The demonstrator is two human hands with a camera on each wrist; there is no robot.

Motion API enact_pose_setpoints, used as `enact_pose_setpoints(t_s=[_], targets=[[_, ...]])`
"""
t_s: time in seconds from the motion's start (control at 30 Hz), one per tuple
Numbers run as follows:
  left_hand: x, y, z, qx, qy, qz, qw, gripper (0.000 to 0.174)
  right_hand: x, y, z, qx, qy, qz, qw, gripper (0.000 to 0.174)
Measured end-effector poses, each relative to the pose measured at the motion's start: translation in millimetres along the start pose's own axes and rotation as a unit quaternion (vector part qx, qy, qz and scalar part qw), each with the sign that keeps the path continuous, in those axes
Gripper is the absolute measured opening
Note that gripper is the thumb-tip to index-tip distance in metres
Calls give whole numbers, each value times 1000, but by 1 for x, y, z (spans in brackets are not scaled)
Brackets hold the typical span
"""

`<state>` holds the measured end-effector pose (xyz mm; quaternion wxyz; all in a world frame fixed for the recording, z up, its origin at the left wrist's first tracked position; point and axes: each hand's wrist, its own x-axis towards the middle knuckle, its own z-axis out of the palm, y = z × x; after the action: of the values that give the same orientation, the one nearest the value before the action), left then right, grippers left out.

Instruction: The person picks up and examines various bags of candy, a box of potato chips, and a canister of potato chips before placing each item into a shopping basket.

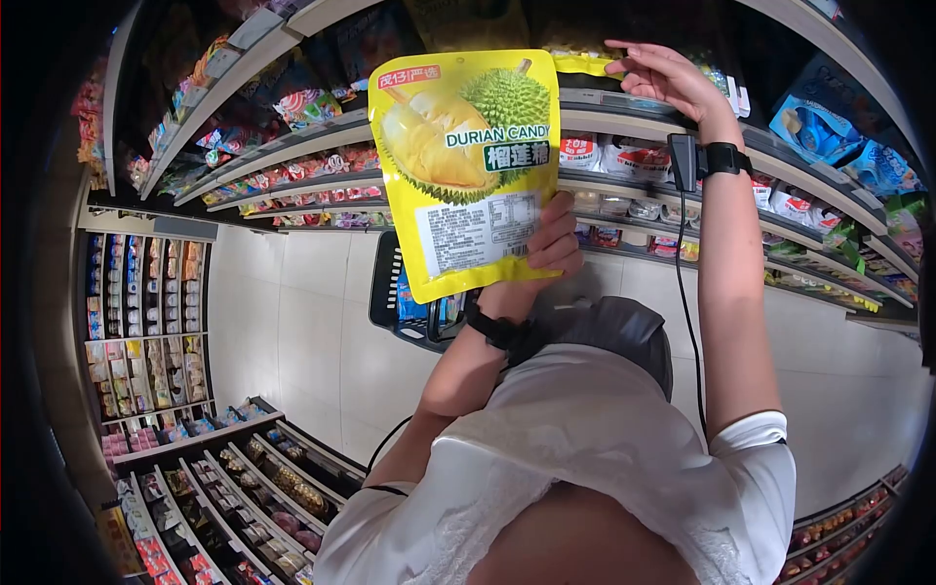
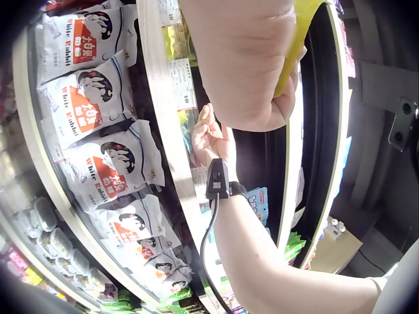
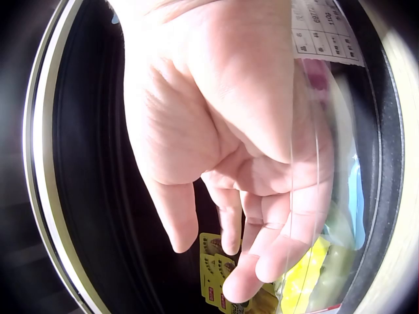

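Note:
My left hand grips a bright yellow bag of durian candy by its lower right edge, front and label facing up. The bag stands nearly upright before the shelves. In the left wrist view the same hand has its fingers curled round the yellow edge. My right hand reaches over the upper shelf, fingers loosely bent. The right wrist view shows this hand with nothing in its grasp. Its fingertips come close to yellow packets lying deeper on the shelf, and clear plastic overlaps the fingers.
White Rabbit candy bags line the shelf below. Blue bags sit at the right of the upper shelf. A dark shopping basket with blue packs is beside the body, partly behind the durian bag. Further snack shelves stand across the tiled aisle.

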<state>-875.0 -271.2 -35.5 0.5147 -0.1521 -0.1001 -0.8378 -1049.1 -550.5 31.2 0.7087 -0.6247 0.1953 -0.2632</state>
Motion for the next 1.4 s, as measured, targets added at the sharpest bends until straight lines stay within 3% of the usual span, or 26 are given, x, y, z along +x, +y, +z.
enact_pose_setpoints(t_s=[0.27, 0.47, 0.53, 0.83, 0.93, 1.37, 1.4], targets=[[-3, 1, -5, -34, 9, 15, 999, 38, 1, 4, -2, -6, -5, -16, 1000, 48], [-4, 1, -5, -50, 38, 38, 997, 37, 4, 7, -7, -17, -18, -16, 1000, 49], [-5, 1, -2, -27, 88, 42, 995, 28, 4, 5, -7, -35, -23, -3, 999, 50], [-6, 1, 2, -20, 93, 40, 995, 28, 5, 6, -8, -27, -23, -1, 999, 50], [-8, 3, -10, -50, 27, 10, 998, 41, 2, 6, -4, -24, -17, -4, 1000, 49], [-4, 2, -7, -13, 0, -12, 1000, 43, -1, 1, 0, -1, -4, 0, 1000, 48], [-3, 2, -4, -2, 18, -8, 1000, 36, -1, -1, 0, -1, -3, -1, 1000, 48]])
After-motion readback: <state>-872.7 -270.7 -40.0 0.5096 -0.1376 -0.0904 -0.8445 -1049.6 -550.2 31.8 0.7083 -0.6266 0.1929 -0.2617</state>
